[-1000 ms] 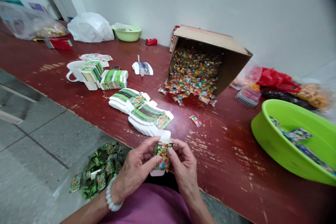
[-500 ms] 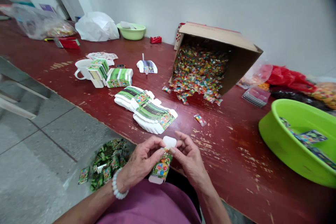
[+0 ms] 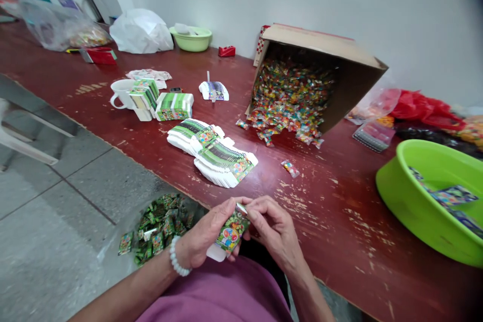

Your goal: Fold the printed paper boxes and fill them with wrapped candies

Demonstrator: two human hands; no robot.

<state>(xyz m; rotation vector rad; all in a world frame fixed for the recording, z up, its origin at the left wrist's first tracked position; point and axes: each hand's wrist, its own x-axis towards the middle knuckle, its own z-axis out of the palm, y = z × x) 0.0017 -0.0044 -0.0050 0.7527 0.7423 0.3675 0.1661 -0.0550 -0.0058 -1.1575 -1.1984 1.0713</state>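
Note:
A small green printed candy box (image 3: 231, 234) is in my left hand (image 3: 206, 234), whose fingers wrap behind it with the thumb along its edge. Its lower white flap sticks out open towards my lap. My right hand (image 3: 273, 226) pinches the box's upper end, where the top flap is folded down. Beyond my hands, flattened green boxes (image 3: 222, 161) lie fanned in overlapping stacks on the red table (image 3: 320, 241). One wrapped candy packet (image 3: 290, 168) lies to their right. A tipped cardboard box (image 3: 362, 80) spills many candy packets (image 3: 290, 95) onto the table.
Filled green boxes lie in a clear plastic bag (image 3: 162, 226) below the table's near edge. A green basin (image 3: 422, 211) stands at the right. Farther left are a white mug (image 3: 121, 94), bundled green cartons (image 3: 174, 106) and a white bag (image 3: 141, 32).
The box's raised white top flap has been folded down. My left hand has shifted to wrap around the box, and my right fingers have closed at its top.

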